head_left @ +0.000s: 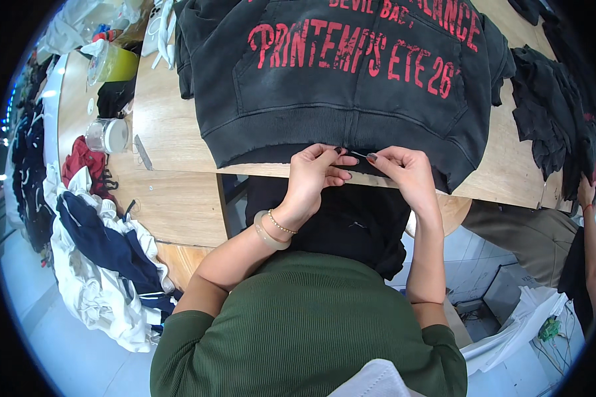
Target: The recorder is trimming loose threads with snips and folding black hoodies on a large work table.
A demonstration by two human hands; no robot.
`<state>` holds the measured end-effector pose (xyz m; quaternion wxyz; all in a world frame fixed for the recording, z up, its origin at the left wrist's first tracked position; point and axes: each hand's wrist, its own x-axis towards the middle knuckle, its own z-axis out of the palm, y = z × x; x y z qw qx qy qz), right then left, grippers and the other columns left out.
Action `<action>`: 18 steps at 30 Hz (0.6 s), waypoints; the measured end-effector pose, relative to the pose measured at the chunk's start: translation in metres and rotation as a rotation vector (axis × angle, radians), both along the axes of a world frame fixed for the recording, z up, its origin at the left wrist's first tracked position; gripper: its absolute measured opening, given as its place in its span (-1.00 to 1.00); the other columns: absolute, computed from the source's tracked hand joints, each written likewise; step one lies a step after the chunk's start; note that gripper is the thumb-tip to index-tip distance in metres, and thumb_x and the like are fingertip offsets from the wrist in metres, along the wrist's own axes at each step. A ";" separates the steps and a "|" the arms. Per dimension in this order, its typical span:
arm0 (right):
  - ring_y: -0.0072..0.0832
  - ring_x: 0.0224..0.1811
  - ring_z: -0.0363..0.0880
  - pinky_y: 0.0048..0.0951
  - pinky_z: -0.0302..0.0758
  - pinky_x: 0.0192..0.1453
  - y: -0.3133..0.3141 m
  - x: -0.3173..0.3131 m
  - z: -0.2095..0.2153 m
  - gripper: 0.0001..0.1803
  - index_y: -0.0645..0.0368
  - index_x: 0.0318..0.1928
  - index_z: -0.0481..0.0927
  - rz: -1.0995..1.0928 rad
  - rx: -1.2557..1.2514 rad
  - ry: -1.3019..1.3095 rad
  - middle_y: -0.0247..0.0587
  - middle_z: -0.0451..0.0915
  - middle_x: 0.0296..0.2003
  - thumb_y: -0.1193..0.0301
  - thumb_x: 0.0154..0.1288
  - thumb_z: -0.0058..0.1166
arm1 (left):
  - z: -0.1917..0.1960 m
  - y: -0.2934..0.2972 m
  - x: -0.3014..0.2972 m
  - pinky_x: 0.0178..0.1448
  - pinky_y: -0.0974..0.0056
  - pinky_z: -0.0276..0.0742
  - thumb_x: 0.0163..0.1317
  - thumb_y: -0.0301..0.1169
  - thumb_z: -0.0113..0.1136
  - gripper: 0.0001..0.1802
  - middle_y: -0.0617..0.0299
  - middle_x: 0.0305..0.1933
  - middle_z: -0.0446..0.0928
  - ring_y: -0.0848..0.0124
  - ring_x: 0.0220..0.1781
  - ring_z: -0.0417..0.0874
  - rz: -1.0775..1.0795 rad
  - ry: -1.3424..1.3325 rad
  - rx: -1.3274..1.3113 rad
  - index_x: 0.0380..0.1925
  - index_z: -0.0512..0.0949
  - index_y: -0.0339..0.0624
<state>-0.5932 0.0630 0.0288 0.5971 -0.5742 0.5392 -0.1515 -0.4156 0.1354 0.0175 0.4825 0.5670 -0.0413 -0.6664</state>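
Observation:
A faded black hoodie (291,86) with red lettering lies spread on the wooden table, its ribbed hem along the near edge. My left hand (313,173) is at the middle of that hem, thumb and forefinger pinched at the fabric's edge, the other fingers loosely bent. Close on its right, my right hand (407,167) pinches a short, thin, shiny metal tool (359,154) between thumb and forefinger. The tool points left toward my left fingertips. Its exact kind is too small to make out. Dark cloth (351,221) hangs below the table edge over my lap.
At the left on the table (179,205) stand a clear jar (107,135) and a cup of yellow-green liquid (116,64). Red cloth (83,162) and white and navy garments (96,264) are heaped nearby. Black garments (549,106) lie at the right, where another person's hand (586,192) reaches in.

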 end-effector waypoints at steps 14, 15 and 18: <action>-0.75 -0.63 0.28 -0.55 0.20 -0.55 0.002 0.024 -0.003 -0.78 0.32 -0.35 0.68 0.035 -0.106 0.097 -0.38 0.43 -0.72 0.37 0.16 0.24 | -0.005 0.002 0.000 -0.40 0.52 0.48 0.33 -0.41 0.04 -0.83 0.12 -0.33 0.66 0.57 -0.52 0.57 0.001 -0.007 -0.025 -0.25 0.55 -0.29; -0.75 -0.64 0.28 -0.55 0.20 -0.55 0.002 0.025 -0.004 -0.78 0.32 -0.35 0.68 0.031 -0.125 0.095 -0.38 0.43 -0.72 0.37 0.15 0.24 | -0.006 0.001 0.000 -0.40 0.53 0.47 0.33 -0.41 0.04 -0.83 0.12 -0.33 0.66 0.58 -0.52 0.57 0.002 -0.006 -0.025 -0.26 0.55 -0.29; -0.74 -0.65 0.28 -0.54 0.20 -0.55 0.001 0.027 -0.002 -0.79 0.32 -0.36 0.68 0.041 -0.146 0.120 -0.37 0.42 -0.73 0.37 0.15 0.24 | -0.005 0.000 0.000 -0.41 0.53 0.47 0.32 -0.43 0.04 -0.83 0.13 -0.33 0.66 0.58 -0.52 0.56 0.009 -0.003 -0.017 -0.26 0.55 -0.29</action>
